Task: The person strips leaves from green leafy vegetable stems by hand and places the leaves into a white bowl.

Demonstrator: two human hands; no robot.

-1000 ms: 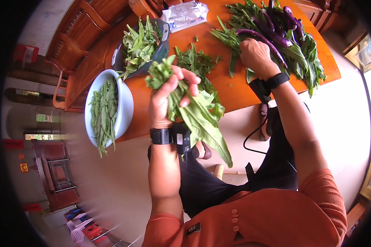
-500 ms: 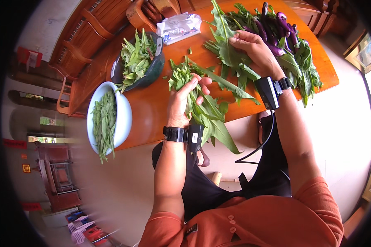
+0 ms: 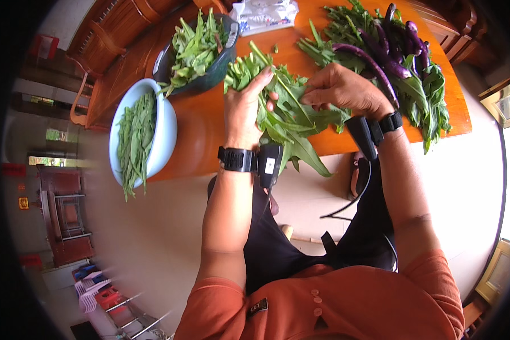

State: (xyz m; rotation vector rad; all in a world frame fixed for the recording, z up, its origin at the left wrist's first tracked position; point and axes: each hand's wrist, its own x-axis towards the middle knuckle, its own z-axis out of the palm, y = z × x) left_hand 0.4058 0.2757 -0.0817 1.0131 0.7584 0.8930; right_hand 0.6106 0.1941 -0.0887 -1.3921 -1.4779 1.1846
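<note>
My left hand [image 3: 245, 107] is closed around a bunch of long leafy greens [image 3: 293, 136]. Cut-looking stem ends poke up past its thumb, and the leaves hang over the table's near edge. To the right, my right hand [image 3: 348, 90] has its fingers pinched together at the edge of a jagged leaf, against the bunch. Its fingertips partly hide where they meet the leaf. Beyond that hand lies a pile of greens [image 3: 419, 96] with several purple eggplants [image 3: 382, 56] on top.
A pale blue basin [image 3: 165, 136] of narrow green leaves stands at the table's left edge. Behind it a dark bowl [image 3: 212, 73] holds more greens. A white plastic packet [image 3: 264, 16] lies at the back of the wooden table [image 3: 195, 150]. Wooden benches [image 3: 110, 34] stand behind.
My right hand has come down and nearer with the long leaf, which now lies against the bunch in my left hand. The view has shifted slightly.
</note>
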